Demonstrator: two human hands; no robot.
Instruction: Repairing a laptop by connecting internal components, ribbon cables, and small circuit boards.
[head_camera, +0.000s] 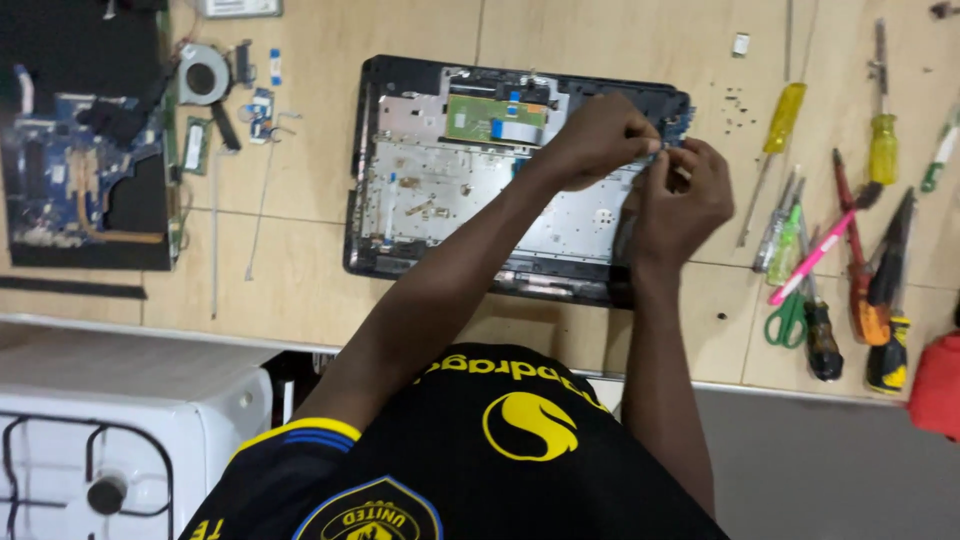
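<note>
Hands meet at the far right corner of an opened black laptop shell (455, 215) lying flat on the pale wooden table (300, 250). Left hand (600, 135) and right hand (685, 190) both pinch narrowly; what they grip cannot be told. Plastic-handled screwdrivers (880, 140) lie just beside them.

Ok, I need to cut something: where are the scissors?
In the head view, the green-handled scissors lie right of the laptop base, among the screwdrivers.
</note>
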